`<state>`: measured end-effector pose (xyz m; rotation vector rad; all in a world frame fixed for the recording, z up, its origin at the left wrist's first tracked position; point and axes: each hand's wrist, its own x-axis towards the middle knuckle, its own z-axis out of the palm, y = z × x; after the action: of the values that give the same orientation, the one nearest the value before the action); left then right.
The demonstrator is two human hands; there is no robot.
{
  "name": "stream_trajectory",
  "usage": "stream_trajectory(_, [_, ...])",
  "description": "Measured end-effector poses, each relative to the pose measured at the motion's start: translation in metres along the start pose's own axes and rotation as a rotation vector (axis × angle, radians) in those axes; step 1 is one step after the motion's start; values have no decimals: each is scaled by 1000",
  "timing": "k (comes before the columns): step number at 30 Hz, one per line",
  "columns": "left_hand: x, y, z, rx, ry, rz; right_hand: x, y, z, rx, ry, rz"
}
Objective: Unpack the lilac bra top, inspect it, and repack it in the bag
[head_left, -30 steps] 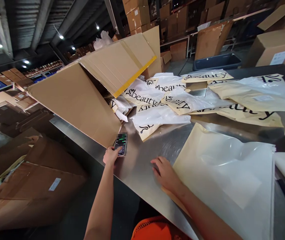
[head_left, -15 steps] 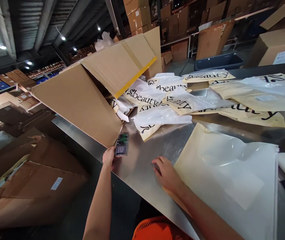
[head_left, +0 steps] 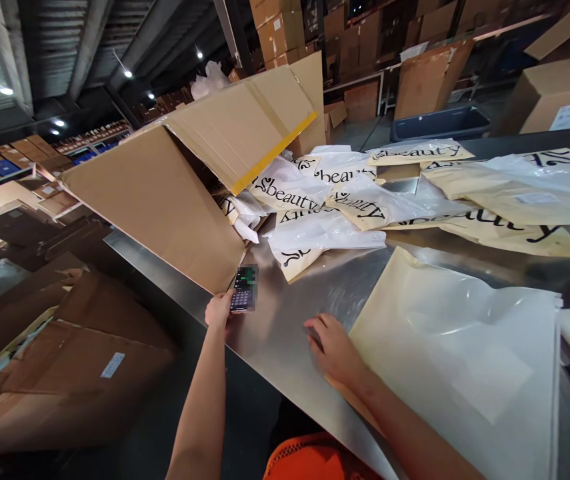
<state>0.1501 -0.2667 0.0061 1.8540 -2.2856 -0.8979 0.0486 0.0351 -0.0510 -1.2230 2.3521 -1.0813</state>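
My left hand is closed around the lower left side of a smartphone, at the near edge of the metal table. The phone's screen is lit, shows a keypad and is partly blurred out. My right hand holds nothing; its fingers are loosely curled and apart above the metal surface. Beside it, to the right, a large white plastic bag lies flat, and the right wrist is over its left edge. Just beyond the phone, a big cardboard box lies on its side.
Several printed bags lie heaped at the box's mouth and along the table's far side. On the floor to the left is an open carton. A dark blue bin and a labelled carton stand behind the table.
The view has shifted very slightly. Both hands stay where they were, the left still holding the smartphone, and the bags and box have not moved.
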Motion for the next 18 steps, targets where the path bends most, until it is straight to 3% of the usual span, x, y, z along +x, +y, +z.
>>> stream_trajectory(18, [10, -6, 1, -21, -19, -30, 1, -1, -1, 28, -41, 25])
